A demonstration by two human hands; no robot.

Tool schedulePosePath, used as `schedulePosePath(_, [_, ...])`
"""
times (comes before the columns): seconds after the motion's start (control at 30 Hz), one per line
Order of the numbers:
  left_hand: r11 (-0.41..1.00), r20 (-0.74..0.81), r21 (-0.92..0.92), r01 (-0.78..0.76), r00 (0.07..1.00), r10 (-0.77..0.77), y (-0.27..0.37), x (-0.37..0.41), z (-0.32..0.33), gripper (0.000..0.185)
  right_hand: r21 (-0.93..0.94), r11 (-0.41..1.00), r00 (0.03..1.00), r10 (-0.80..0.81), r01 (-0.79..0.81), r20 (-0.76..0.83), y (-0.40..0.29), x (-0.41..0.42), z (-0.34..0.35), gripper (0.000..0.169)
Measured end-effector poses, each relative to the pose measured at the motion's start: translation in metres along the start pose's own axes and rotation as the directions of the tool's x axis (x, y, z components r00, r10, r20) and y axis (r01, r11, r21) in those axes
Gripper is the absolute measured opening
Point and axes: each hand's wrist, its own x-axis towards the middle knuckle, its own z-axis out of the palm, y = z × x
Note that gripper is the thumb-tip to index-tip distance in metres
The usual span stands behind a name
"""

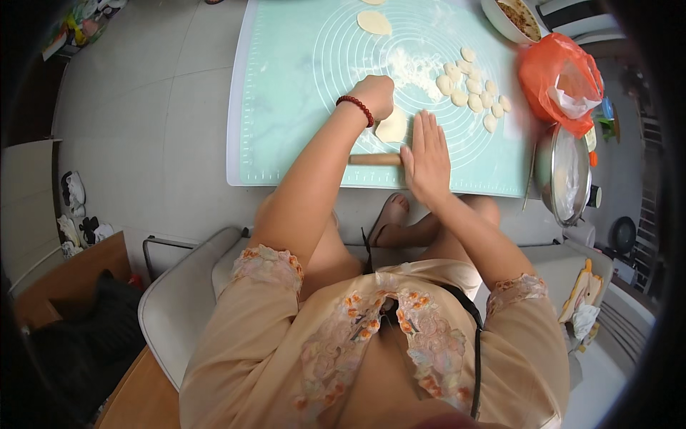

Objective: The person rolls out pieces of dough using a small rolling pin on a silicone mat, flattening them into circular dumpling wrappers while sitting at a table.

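My left hand (pixel 372 96), with a red bead bracelet at the wrist, is curled over the far-left edge of a flat dough wrapper (pixel 392 127). Its fingertips are hidden beneath the fist. Flat and with fingers straight, my right hand (pixel 429 155) covers the right end of a wooden rolling pin (pixel 376 160), its thumb by the pin. The pin lies crosswise on the near side of the wrapper, apart from it. Under all this is a mint-green silicone pastry mat (pixel 284 118) with printed circles. Loose flour (pixel 412 75) is scattered beyond my hands.
Several small dough pieces (pixel 474 102) lie right of the flour. A rolled wrapper (pixel 374 22) rests at the far side. A bowl of filling (pixel 509 24), an orange plastic bag (pixel 541 80) and a metal bowl (pixel 545 166) line the right. The table's near edge (pixel 321 185) is before my knees.
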Motion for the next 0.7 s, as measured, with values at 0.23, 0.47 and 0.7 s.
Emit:
schedulePosePath(0.23, [0.995,-0.083,0.097,-0.016,0.996,0.024,0.029,-0.005,0.007,0.019,0.027,0.993,0.985,0.118,-0.115,-0.13,0.024,0.07,0.014,0.062])
schedulePosePath(0.47, [0.997,0.065,0.068,-0.025,0.998,0.02,0.008,-0.012,-0.005,0.02,0.019,0.998,0.998,0.058,-0.057,-0.019,0.001,0.0,0.007,0.064])
schedulePosePath(0.7, [0.988,-0.061,0.152,0.003,0.998,0.007,0.041,-0.002,0.005,0.021,-0.046,0.983,0.938,0.153,-0.175,-0.31,0.053,0.107,0.032,0.057])
